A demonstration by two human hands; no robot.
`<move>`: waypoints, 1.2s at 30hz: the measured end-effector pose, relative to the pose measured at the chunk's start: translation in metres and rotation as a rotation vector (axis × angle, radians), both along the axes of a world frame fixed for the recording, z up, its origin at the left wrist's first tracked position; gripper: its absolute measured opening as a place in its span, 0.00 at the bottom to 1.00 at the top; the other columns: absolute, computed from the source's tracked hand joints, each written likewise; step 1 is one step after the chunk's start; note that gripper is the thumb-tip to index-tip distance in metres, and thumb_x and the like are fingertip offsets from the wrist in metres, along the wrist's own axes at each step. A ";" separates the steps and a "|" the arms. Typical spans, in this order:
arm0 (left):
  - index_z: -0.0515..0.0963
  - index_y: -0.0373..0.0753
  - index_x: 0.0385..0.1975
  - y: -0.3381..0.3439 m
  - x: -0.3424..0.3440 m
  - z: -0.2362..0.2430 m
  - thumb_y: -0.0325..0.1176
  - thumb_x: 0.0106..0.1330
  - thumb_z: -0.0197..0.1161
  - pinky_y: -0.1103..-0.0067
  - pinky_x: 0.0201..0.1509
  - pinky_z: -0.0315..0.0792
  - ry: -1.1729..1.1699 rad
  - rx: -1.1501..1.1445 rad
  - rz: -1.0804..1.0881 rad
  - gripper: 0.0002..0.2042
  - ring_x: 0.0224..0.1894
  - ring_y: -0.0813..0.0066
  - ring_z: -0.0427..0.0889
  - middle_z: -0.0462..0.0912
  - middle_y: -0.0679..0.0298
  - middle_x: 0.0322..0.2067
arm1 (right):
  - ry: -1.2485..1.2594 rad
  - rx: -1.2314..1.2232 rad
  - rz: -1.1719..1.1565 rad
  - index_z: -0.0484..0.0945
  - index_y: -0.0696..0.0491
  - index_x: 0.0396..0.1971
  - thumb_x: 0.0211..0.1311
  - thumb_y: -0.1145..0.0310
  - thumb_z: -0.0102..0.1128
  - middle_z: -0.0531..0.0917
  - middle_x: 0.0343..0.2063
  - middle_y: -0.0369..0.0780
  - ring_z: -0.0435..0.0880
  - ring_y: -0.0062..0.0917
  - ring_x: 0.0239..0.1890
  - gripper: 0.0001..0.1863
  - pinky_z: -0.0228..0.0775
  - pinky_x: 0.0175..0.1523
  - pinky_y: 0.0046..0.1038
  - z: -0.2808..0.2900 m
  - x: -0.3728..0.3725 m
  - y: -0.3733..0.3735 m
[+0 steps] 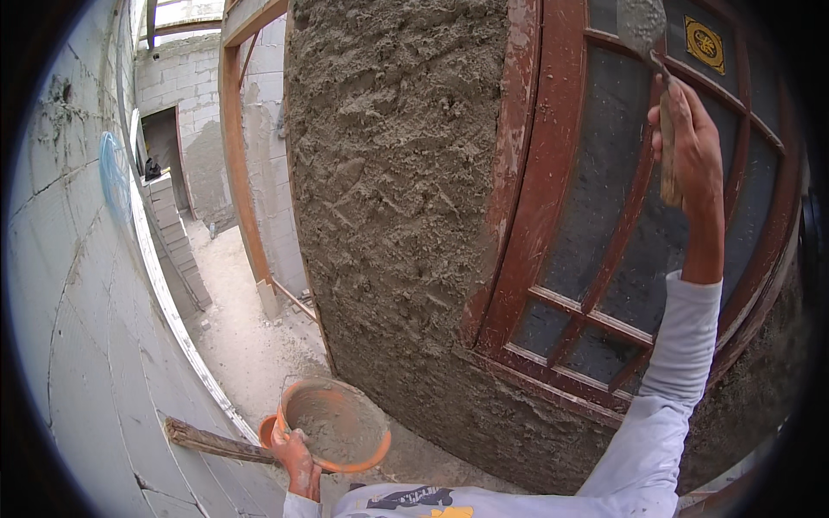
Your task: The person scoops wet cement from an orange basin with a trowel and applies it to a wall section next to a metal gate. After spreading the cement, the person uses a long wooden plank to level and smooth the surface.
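Note:
My left hand (298, 459) is closed on the near left rim of an orange bucket (376, 456), tilted so its inside shows. Wet grey mortar (332, 432) coats the inside and lies in it. High on the right, my right hand (698, 151) grips the wooden handle of a trowel (641, 28). The blade points up, smeared with mortar, in front of the red-brown wooden window (561, 198). Between the window and the opening on the left, a wall strip (397, 173) carries rough, ridged mortar.
A wooden bar (216, 442) runs from the left toward the bucket, beside another orange container (268, 428). A pale block wall (78, 302) stands close on the left, with a blue coil (112, 177) on it. Beyond an orange-brown wooden post (237, 164) lies a dusty floor.

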State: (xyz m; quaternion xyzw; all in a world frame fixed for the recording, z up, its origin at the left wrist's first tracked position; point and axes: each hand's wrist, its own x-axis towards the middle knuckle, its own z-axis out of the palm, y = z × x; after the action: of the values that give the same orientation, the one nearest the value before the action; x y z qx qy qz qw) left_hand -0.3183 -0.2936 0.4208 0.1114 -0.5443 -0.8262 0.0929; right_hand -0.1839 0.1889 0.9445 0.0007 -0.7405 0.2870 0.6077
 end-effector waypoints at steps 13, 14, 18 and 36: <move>0.75 0.34 0.68 0.095 0.064 -0.014 0.16 0.65 0.59 0.85 0.37 0.70 0.004 -0.135 -0.550 0.28 0.33 0.89 0.72 0.79 0.71 0.44 | -0.912 -1.681 0.962 0.66 0.42 0.71 0.84 0.63 0.51 0.79 0.34 0.38 0.78 0.23 0.26 0.21 0.78 0.34 0.30 -0.486 0.176 -0.186; 0.75 0.34 0.68 0.095 0.070 -0.016 0.16 0.65 0.59 0.85 0.37 0.70 -0.005 -0.121 -0.563 0.28 0.33 0.89 0.72 0.78 0.72 0.44 | -1.035 -1.453 0.906 0.67 0.44 0.72 0.83 0.64 0.52 0.80 0.35 0.39 0.81 0.26 0.27 0.22 0.79 0.34 0.32 -0.492 0.184 -0.181; 0.75 0.34 0.67 0.103 0.079 -0.017 0.17 0.64 0.59 0.85 0.41 0.71 0.084 -0.097 -0.637 0.28 0.37 0.88 0.74 0.79 0.70 0.46 | -1.078 0.225 0.231 0.72 0.51 0.69 0.75 0.69 0.57 0.85 0.42 0.43 0.88 0.33 0.36 0.24 0.83 0.38 0.36 -0.494 0.176 -0.165; 0.81 0.31 0.39 0.087 0.001 -0.002 0.19 0.53 0.68 0.54 0.77 0.64 0.573 -0.619 -0.456 0.13 0.63 0.55 0.82 0.85 0.58 0.52 | -1.410 0.475 -0.043 0.69 0.47 0.70 0.75 0.61 0.57 0.82 0.42 0.50 0.89 0.46 0.29 0.26 0.81 0.30 0.48 -0.520 -0.011 -0.183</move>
State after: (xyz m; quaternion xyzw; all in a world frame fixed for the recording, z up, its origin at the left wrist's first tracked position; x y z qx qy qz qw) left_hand -0.3178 -0.2062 0.4192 -0.2758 -0.7279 -0.6221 0.0844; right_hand -0.1950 0.0056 0.4249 -0.0666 -0.9967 0.0396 -0.0225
